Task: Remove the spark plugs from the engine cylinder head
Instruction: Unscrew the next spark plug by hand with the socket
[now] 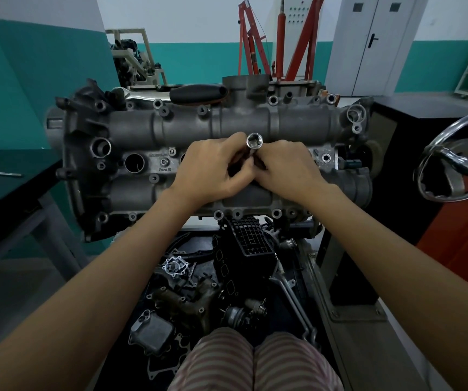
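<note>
Head view: both forearms run up from the lower corners and meet at mid-frame, over the centre of the cylinder head, which spans the middle of the frame on its stand.

Left hand — knuckles up, fingers curled in around the shaft of a chrome socket tool. Right hand mirrors it, fingers curled and pinching the same shaft just below the socket's open end. The 2 hands touch at the fingertips. The socket mouth points up toward the camera (hollow hex visible inside); the lower part of the tool is hidden by the fingers, so whether it sits in a plug well can't be told.

Spark plugs themselves aren't visible; one open plug well shows dark at centre-left of the head, others are covered by the hands.

Lower centre, below the head — a tray of loose engine parts, incl. a black plastic manifold. Striped trousers at bottom centre. Chrome handwheel at right edge; red engine hoist at top centre.
</note>
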`<state>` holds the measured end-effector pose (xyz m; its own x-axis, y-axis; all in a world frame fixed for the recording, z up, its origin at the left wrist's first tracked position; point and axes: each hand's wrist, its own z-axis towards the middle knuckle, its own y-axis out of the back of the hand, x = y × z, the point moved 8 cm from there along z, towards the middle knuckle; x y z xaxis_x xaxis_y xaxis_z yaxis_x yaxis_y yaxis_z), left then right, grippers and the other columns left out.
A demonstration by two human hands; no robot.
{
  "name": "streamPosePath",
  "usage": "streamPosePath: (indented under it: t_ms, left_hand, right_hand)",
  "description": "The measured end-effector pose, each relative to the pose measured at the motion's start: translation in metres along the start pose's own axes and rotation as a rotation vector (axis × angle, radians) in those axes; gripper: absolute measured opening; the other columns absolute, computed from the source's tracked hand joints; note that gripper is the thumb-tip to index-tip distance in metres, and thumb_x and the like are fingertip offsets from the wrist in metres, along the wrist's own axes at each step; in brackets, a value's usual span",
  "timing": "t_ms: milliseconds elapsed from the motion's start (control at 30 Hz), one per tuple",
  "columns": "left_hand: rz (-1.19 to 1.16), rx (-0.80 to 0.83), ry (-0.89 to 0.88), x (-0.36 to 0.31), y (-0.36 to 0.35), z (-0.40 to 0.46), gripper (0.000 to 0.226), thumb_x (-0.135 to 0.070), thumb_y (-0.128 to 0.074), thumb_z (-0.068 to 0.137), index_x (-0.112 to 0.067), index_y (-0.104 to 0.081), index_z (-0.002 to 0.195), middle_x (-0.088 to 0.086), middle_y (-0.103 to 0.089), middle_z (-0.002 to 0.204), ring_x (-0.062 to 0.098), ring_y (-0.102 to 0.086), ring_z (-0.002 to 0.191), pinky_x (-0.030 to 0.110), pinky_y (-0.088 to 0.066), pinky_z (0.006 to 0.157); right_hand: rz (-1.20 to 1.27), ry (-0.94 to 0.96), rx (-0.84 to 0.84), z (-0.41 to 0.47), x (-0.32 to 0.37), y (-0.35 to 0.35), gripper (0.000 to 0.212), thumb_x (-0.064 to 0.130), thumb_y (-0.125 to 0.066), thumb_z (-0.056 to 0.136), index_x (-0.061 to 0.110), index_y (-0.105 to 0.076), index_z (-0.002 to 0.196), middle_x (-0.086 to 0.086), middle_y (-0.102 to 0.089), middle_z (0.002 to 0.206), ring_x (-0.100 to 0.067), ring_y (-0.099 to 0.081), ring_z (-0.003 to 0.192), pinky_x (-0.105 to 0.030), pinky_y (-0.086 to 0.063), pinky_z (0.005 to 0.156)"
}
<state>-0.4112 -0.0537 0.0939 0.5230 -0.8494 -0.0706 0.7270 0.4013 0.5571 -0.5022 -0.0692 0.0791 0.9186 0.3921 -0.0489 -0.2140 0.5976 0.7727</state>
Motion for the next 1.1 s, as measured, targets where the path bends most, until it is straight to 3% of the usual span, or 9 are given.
streamPosePath:
  t_ms: [133, 233, 367, 467, 600, 700, 833, 1033, 1100]
  left_hand:
    - [0.011, 0.010, 0.015, 0.0008, -0.0010, -0.0001, 0.025, -0.031, -0.045, 0.080, -0.008, -0.046, 0.072, -0.010, -0.039, 0.057, 0.018, -0.040, 0.047, 0.026, -0.028, 0.049]
    - [0.003, 0.015, 0.014, -0.0001, -0.0017, 0.0000, 0.022, -0.032, -0.044, 0.081, -0.015, -0.035, 0.070, -0.010, -0.038, 0.055, 0.016, -0.036, 0.046, 0.025, -0.026, 0.049]
    - [0.010, 0.000, -0.002, -0.0013, -0.0011, -0.0003, 0.023, -0.032, -0.045, 0.083, -0.017, -0.033, 0.070, -0.010, -0.036, 0.055, 0.015, -0.034, 0.045, 0.025, -0.025, 0.048]
    - [0.043, -0.025, -0.007, -0.0007, -0.0001, 0.0001, 0.027, -0.032, -0.048, 0.086, -0.016, -0.035, 0.069, -0.009, -0.038, 0.054, 0.015, -0.036, 0.044, 0.024, -0.024, 0.048]
    - [0.075, -0.048, -0.040, -0.0004, -0.0007, -0.0003, 0.029, -0.033, -0.053, 0.087, -0.011, -0.053, 0.067, 0.002, -0.055, 0.053, 0.022, -0.051, 0.045, 0.024, -0.031, 0.046]
    - [0.029, -0.048, -0.013, 0.0015, -0.0007, -0.0003, 0.026, -0.035, -0.052, 0.087, -0.020, -0.042, 0.067, -0.007, -0.045, 0.053, 0.018, -0.045, 0.045, 0.024, -0.030, 0.048]
    - [0.010, -0.042, 0.007, 0.0011, -0.0008, 0.0000, 0.024, -0.031, -0.050, 0.085, -0.021, -0.033, 0.070, -0.011, -0.037, 0.054, 0.013, -0.035, 0.046, 0.024, -0.027, 0.049]
    - [0.055, -0.053, 0.004, 0.0019, 0.0006, 0.0009, 0.034, -0.034, -0.053, 0.086, -0.007, -0.063, 0.067, 0.006, -0.056, 0.050, 0.026, -0.054, 0.045, 0.027, -0.036, 0.045]
    - [0.058, -0.058, -0.001, 0.0014, 0.0004, 0.0009, 0.038, -0.037, -0.053, 0.085, -0.005, -0.062, 0.067, 0.006, -0.056, 0.049, 0.027, -0.054, 0.045, 0.027, -0.036, 0.044]
  right_hand:
    - [0.027, -0.006, 0.010, 0.0001, 0.0007, -0.0014, 0.033, 0.040, -0.044, 0.085, 0.009, -0.051, 0.093, -0.007, -0.063, 0.076, -0.033, -0.060, 0.073, -0.031, -0.029, 0.055]
    - [0.095, -0.028, 0.028, -0.0017, 0.0014, -0.0001, 0.030, 0.040, -0.052, 0.083, 0.014, -0.037, 0.086, 0.000, -0.053, 0.065, -0.031, -0.058, 0.065, -0.030, -0.027, 0.053]
    - [0.036, -0.049, 0.015, 0.0009, -0.0033, -0.0013, 0.034, 0.045, -0.048, 0.083, 0.011, -0.054, 0.087, -0.006, -0.064, 0.076, -0.031, -0.060, 0.076, -0.030, -0.031, 0.057]
    - [0.027, -0.039, 0.004, 0.0001, -0.0020, 0.0000, 0.039, 0.045, -0.041, 0.084, 0.013, -0.063, 0.080, -0.007, -0.065, 0.072, -0.030, -0.059, 0.073, -0.029, -0.027, 0.057]
    - [0.067, -0.045, -0.003, -0.0001, -0.0030, -0.0008, 0.027, 0.038, -0.051, 0.084, 0.013, -0.062, 0.084, -0.006, -0.067, 0.077, -0.030, -0.061, 0.076, -0.029, -0.028, 0.057]
    - [0.062, -0.048, 0.002, 0.0017, -0.0034, -0.0033, 0.033, 0.042, -0.049, 0.082, 0.015, -0.058, 0.099, -0.003, -0.067, 0.081, -0.027, -0.061, 0.079, -0.031, -0.034, 0.057]
    - [0.088, -0.050, 0.005, 0.0024, -0.0046, -0.0031, 0.033, 0.039, -0.051, 0.082, 0.011, -0.054, 0.099, -0.005, -0.066, 0.081, -0.030, -0.061, 0.079, -0.034, -0.039, 0.059]
    - [0.090, -0.064, 0.006, 0.0006, -0.0062, -0.0023, 0.031, 0.044, -0.051, 0.082, 0.017, -0.066, 0.081, -0.002, -0.067, 0.075, -0.025, -0.060, 0.077, -0.028, -0.031, 0.057]
    - [0.102, -0.079, -0.003, -0.0006, -0.0074, -0.0014, 0.029, 0.038, -0.051, 0.084, 0.014, -0.062, 0.072, -0.006, -0.067, 0.073, -0.029, -0.060, 0.077, -0.029, -0.029, 0.057]
